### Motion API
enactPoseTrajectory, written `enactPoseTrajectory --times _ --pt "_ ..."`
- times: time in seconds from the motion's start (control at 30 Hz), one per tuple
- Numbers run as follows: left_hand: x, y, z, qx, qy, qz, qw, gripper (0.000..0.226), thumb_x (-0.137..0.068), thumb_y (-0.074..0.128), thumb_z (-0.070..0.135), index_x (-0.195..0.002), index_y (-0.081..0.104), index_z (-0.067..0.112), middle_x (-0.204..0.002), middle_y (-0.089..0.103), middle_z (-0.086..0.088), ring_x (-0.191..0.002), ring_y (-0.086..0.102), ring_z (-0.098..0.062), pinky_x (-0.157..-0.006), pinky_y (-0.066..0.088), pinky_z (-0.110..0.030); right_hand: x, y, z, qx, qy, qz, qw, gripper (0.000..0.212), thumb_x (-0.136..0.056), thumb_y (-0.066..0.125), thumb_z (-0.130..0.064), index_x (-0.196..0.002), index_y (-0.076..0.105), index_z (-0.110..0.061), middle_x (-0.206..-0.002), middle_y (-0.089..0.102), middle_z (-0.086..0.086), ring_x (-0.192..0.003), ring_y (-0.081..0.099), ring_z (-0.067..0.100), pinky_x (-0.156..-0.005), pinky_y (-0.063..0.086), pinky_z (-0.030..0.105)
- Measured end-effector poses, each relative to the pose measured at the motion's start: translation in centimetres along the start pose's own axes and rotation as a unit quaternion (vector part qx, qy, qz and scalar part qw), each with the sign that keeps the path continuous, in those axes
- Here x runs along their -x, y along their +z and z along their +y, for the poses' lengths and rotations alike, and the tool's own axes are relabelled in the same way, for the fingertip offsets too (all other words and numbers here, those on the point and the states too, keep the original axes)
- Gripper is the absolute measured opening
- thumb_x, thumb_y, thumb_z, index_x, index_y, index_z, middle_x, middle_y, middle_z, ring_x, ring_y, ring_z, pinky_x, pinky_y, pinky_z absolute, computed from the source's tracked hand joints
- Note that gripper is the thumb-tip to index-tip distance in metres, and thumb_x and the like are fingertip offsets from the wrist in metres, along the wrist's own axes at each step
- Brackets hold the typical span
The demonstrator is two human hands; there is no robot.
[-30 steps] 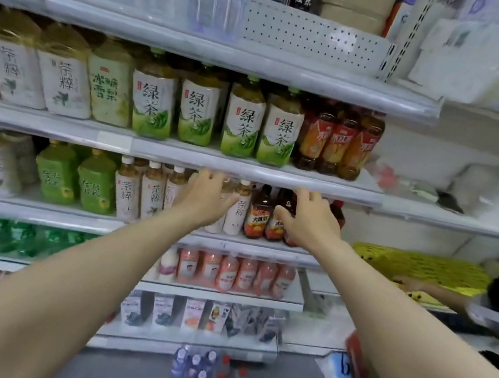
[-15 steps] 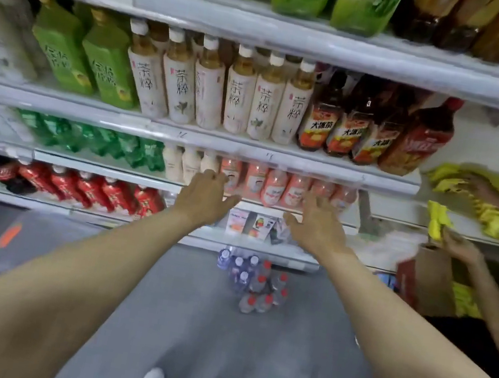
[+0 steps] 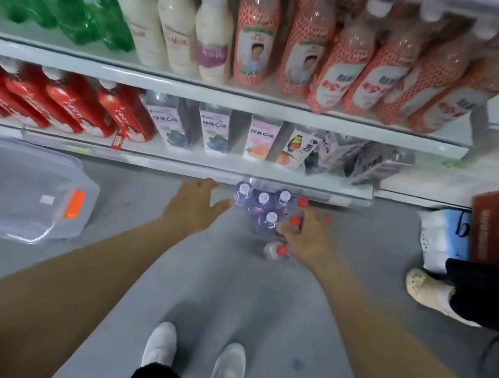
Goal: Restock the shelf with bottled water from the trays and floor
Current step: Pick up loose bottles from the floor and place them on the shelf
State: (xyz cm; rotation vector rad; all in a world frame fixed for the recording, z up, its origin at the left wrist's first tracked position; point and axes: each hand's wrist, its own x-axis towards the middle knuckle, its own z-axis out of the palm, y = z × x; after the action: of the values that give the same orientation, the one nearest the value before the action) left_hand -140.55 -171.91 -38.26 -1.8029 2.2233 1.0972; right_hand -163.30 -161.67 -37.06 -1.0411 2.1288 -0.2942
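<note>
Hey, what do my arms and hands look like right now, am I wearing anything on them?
The left forearm and right forearm are bare as far as the view reaches: no sleeves show. The left hand and right hand have no gloves, and no watch, bracelet or ring can be made out in the slightly blurred picture.

Open run of grey floor (image 3: 224, 284) before my feet. White bottom shelf edge (image 3: 179, 165) just behind the clear water bottles (image 3: 257, 212); clear plastic tray (image 3: 8, 189) well left.
</note>
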Motion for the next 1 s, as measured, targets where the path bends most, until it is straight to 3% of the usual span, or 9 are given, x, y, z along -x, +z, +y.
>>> enactPoseTrajectory --times 0.07,0.2,0.33,0.47,0.6,0.7,0.83,1.0 --pt "-2.8 3.8 -2.7 0.027 -0.010 -0.007 1.000 0.066 -0.093 0.055 0.057 -0.139 0.050 0.010 -0.141 0.052 -0.013 -0.132 0.045 -0.032 -0.110 0.035 -0.042 -2.4 3.9 2.2 -0.026 0.016 -0.001 1.000 0.055 -0.094 0.069 -0.035 -0.138 0.049 -0.011 -0.126 0.058 0.011 -0.116 0.056 0.030 -0.095 0.045 0.034" --pt "-8.7 11.0 -6.3 0.087 -0.018 0.003 0.996 0.067 -0.093 0.059 0.052 -0.143 0.047 0.009 -0.144 0.051 -0.015 -0.132 0.047 -0.031 -0.109 0.034 -0.037 -8.4 11.3 6.4 -0.061 0.017 0.041 0.997 0.054 -0.082 0.082 -0.034 -0.126 0.058 -0.016 -0.123 0.062 0.010 -0.114 0.061 0.033 -0.091 0.051 0.045" --pt "-15.3 16.9 -7.8 0.177 0.018 0.014 0.984 0.079 -0.087 0.073 0.044 -0.150 0.038 0.012 -0.148 0.047 -0.014 -0.134 0.047 -0.029 -0.109 0.037 -0.036 -13.3 16.3 9.6 -0.034 -0.014 0.086 0.996 0.061 -0.075 0.088 -0.028 -0.127 0.060 -0.011 -0.129 0.060 0.010 -0.118 0.056 0.030 -0.088 0.040 0.029" --pt "-21.1 20.2 -8.1 0.201 0.076 0.044 0.976 0.090 -0.081 0.081 0.038 -0.154 0.031 0.018 -0.151 0.043 -0.013 -0.136 0.042 -0.029 -0.112 0.036 -0.040 -17.1 18.6 11.7 0.017 -0.044 0.086 0.995 0.067 -0.073 0.087 -0.042 -0.128 0.058 -0.018 -0.129 0.062 0.005 -0.116 0.060 0.029 -0.093 0.050 0.038" --pt "-24.3 22.6 -8.9 0.213 0.123 0.032 0.969 0.066 -0.075 0.087 0.025 -0.132 0.053 0.019 -0.128 0.063 -0.004 -0.119 0.059 -0.026 -0.097 0.045 -0.031 -19.1 19.9 12.6 0.074 -0.056 0.069 0.993 0.067 -0.074 0.086 -0.043 -0.128 0.054 -0.022 -0.126 0.064 0.005 -0.112 0.062 0.033 -0.088 0.052 0.041" --pt "-23.4 24.0 -9.7 0.229 0.140 0.030 0.963 0.063 -0.071 0.088 0.024 -0.123 0.054 0.022 -0.115 0.066 0.002 -0.104 0.061 -0.022 -0.093 0.049 -0.033 -18.7 21.1 12.8 0.097 -0.061 0.094 0.989 0.067 -0.072 0.087 -0.036 -0.126 0.049 -0.021 -0.118 0.066 0.008 -0.106 0.064 0.036 -0.083 0.052 0.043" --pt "-21.0 24.5 -10.9 0.176 0.191 0.044 0.965 0.061 -0.066 0.091 0.034 -0.113 0.052 0.028 -0.101 0.064 0.007 -0.087 0.062 -0.016 -0.072 0.051 -0.021 -17.8 21.7 12.0 0.129 -0.097 0.101 0.982 0.057 -0.076 0.084 -0.029 -0.122 0.051 -0.021 -0.120 0.065 0.009 -0.108 0.062 0.036 -0.081 0.050 0.039" --pt "-19.7 22.4 -14.7 0.209 0.141 0.083 0.964 0.055 -0.067 0.091 0.035 -0.107 0.054 0.032 -0.089 0.062 0.021 -0.078 0.059 0.004 -0.064 0.047 -0.009 -17.1 23.1 10.8 0.132 -0.172 0.051 0.975 0.061 -0.072 0.086 -0.023 -0.125 0.056 -0.028 -0.127 0.062 0.002 -0.112 0.060 0.030 -0.084 0.049 0.038"
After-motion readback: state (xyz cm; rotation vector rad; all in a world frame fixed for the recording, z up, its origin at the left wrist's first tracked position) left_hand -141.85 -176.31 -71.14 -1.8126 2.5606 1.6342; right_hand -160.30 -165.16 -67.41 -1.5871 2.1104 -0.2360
